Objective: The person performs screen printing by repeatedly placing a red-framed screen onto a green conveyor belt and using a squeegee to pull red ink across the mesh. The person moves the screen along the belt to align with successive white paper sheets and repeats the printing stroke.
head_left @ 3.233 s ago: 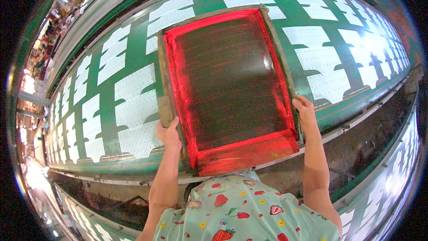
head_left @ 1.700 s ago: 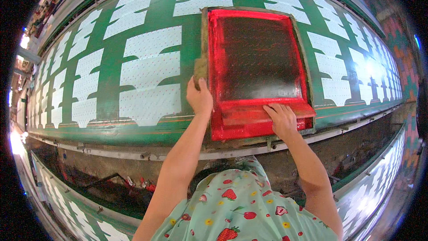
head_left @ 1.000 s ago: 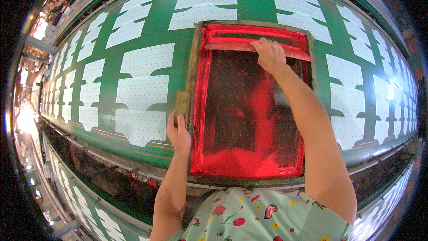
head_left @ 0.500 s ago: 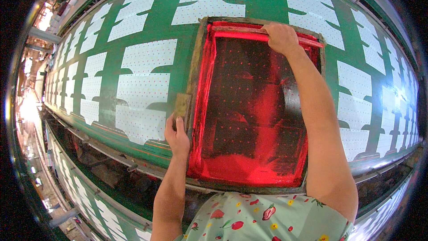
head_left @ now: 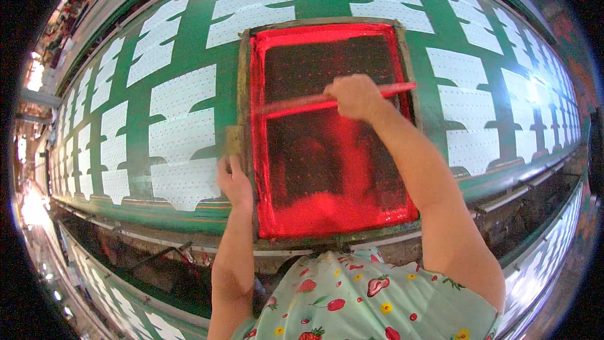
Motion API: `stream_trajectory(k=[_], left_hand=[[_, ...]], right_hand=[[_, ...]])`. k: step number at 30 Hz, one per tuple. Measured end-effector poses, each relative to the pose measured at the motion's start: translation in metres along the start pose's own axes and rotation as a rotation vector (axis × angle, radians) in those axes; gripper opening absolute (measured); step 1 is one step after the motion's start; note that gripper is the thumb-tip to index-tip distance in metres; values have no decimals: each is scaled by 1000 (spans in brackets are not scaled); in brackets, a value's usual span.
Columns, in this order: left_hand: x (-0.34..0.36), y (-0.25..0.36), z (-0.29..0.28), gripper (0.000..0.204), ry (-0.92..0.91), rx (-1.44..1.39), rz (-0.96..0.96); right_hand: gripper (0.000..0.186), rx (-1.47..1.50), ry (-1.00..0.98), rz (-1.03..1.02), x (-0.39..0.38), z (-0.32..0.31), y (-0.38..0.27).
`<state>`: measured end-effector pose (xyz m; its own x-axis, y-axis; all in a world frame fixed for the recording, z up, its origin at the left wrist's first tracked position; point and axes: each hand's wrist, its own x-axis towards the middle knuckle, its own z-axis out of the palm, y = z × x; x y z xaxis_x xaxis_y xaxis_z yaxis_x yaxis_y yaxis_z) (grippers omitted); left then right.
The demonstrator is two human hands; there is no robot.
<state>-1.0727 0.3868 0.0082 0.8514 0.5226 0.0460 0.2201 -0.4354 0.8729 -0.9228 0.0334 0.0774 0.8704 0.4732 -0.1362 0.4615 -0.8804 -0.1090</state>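
Observation:
A screen-printing frame [head_left: 244, 82] lies flat on the green printing table, its dark mesh smeared with bright red ink. Inside it, my right hand [head_left: 357, 97] is closed around a long red-coated squeegee [head_left: 296, 106], which spans the mesh slightly tilted, its right end higher. Red ink [head_left: 314, 214] pools along the near side of the mesh. At the frame's left side, my left hand [head_left: 236, 182] grips the near end of a small wooden handle [head_left: 234, 141]; its fingers are partly hidden.
Rows of white cut fabric pieces [head_left: 182, 126] with small dots lie on the green table [head_left: 321, 0] to both sides and beyond the frame. A metal rail [head_left: 491, 204] runs along the near table edge. Another table with white pieces [head_left: 119, 283] stands behind me.
My right hand has drawn the squeegee from the far end of the frame toward me, to about the upper middle. My left hand stays at the wooden handle. The view has shifted slightly.

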Motion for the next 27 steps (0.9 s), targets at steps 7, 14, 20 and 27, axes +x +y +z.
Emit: stream_trajectory(k=[7, 14, 20, 27], left_hand=[[9, -21, 0, 40, -4, -81, 29], [3, -20, -4, 40, -145, -252, -40], [19, -40, 9, 41, -172, -393, -165], [17, -18, -2, 44, -204, -510, -180]], right_hand=[[33, 67, -109, 24, -137, 18, -103], [22, 94, -15, 67, -246, 48, -186], [49, 145, 129, 63, -290, 67, -219], [64, 405, 262, 179, -316, 79, -154]])
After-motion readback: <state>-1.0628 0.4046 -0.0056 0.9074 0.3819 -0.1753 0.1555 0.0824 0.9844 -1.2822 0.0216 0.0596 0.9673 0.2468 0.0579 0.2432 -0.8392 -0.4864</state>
